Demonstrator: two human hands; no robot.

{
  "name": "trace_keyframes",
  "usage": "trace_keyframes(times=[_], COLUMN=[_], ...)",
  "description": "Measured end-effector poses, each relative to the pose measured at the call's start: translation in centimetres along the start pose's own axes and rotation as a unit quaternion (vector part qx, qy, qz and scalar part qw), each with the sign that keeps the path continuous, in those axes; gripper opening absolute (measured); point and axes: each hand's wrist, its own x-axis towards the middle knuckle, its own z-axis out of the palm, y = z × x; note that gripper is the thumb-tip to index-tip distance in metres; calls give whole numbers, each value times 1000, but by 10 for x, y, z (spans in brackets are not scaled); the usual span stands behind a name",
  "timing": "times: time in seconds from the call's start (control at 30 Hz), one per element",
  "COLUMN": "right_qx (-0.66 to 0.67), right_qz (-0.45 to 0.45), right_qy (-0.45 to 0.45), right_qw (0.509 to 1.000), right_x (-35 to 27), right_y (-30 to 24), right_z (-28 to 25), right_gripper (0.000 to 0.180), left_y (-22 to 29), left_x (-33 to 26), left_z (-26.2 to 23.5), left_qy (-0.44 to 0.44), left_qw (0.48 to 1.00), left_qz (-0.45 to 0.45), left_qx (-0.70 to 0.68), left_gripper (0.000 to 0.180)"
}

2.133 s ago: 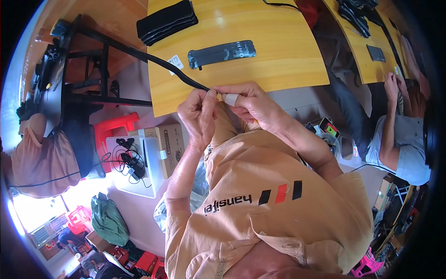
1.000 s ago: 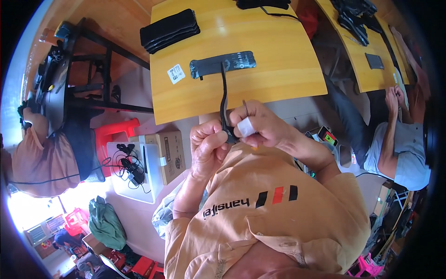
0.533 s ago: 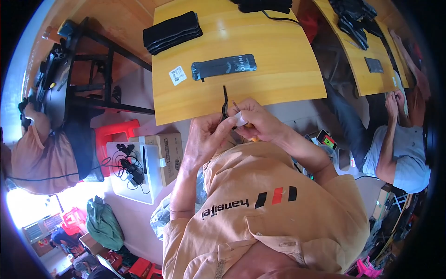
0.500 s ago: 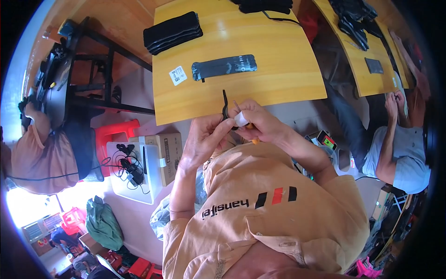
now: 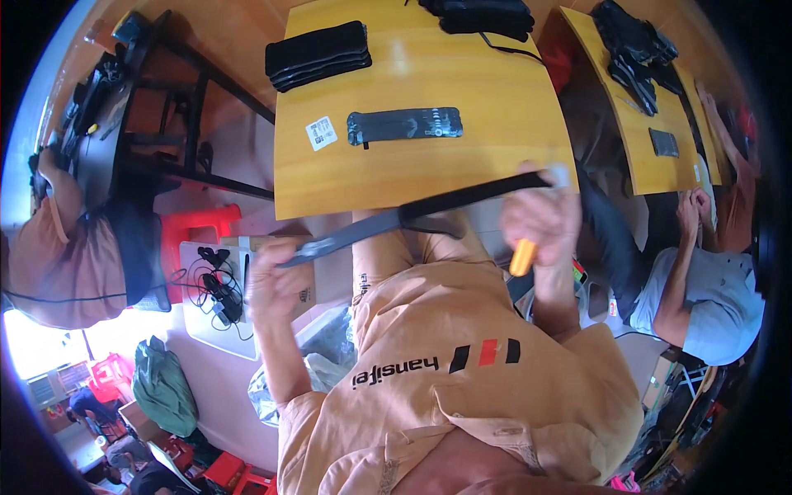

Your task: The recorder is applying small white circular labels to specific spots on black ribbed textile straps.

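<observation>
Left hand clenched on lower end of black strap | right hand grips upper end plus orange-handled tool | strap stretched taut above lap, before yellow table | step, judged: tensioning strap; next needs steady, even pull.

Black strap stretched taut across frame centre, L hand gripping its lower-left end, R hand gripping the upper-right end; both blurred. R hand also holds an orange-handled tool. Behind, on yellow worktop: flat black pouch w/ small white label just left; stack of black pouches upper left.
</observation>
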Motion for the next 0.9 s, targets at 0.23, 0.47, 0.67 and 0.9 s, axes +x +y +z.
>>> trace_keyframes(times=[0.23, 0.47, 0.67, 0.9], right_qx=[-120, -279, -369, -526], right_qz=[-160, -274, -302, -279], right_qy=[-6, 119, 197, 194], right_qw=[980, 913, 857, 779], right_x=[-31, -56, -35, -33], right_y=[-49, -116, -94, -88], right_z=[27, 21, 31, 32], right_gripper=[40, 20, 19, 19], left_y=[19, 46, 4, -58], left_x=[-44, -39, 33, 97], left_z=[-34, -89, -56, -80], left_qy=[-3, 82, 196, 291], left_qw=[997, 980, 945, 904], left_qz=[64, 181, 219, 166], left_qx=[-42, 24, 145, 265], left_gripper=[29, 30, 25, 37])
